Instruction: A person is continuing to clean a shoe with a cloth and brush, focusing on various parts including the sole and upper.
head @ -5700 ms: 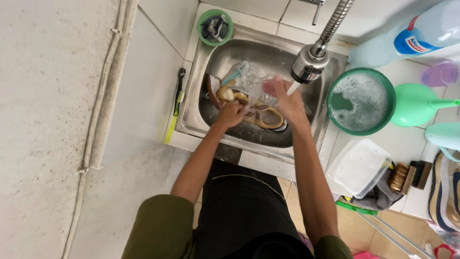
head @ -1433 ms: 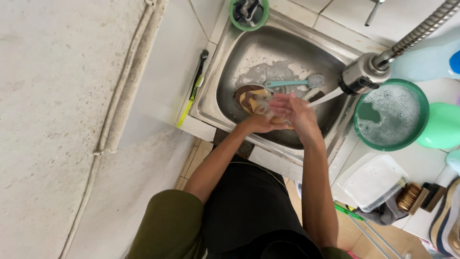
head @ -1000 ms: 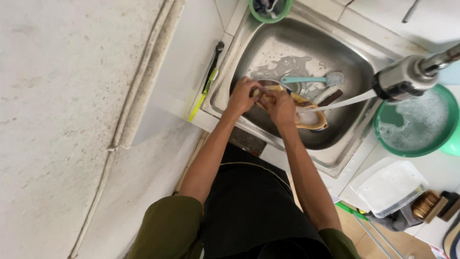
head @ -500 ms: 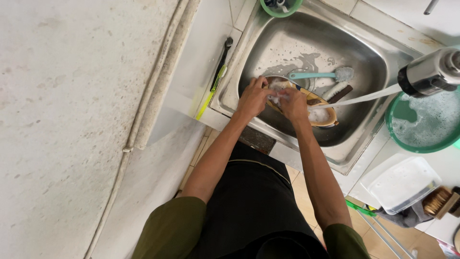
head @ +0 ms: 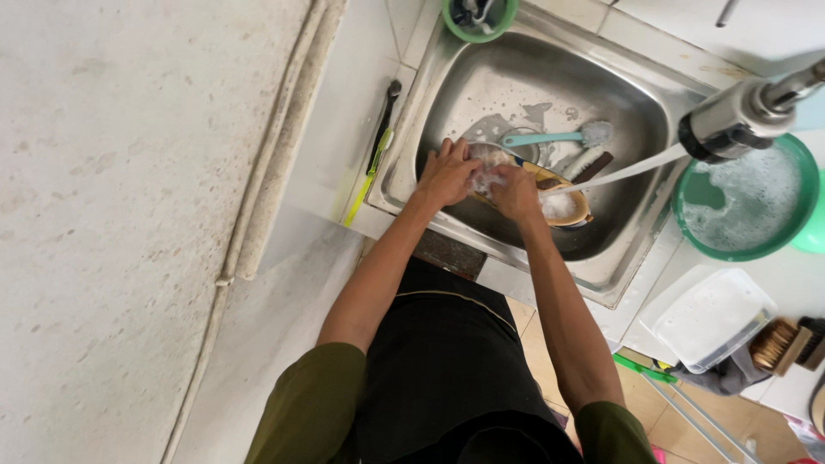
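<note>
Over a steel sink, the left hand and right hand press together, each grip closed around a soapy item held above a tan dish under running water.

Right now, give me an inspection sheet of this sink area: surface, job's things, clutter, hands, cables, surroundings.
Surface: steel sink, wet, foam patches.
Job's things: soapy item between both hands; tan dish under the water stream.
Clutter: teal brush in sink; green basin of suds; white tub; green cup.
Hands: left hand and right hand together, lathered.
Cables: nothing seen.
Surroundings: faucet head; tool with yellow handle on counter.
</note>
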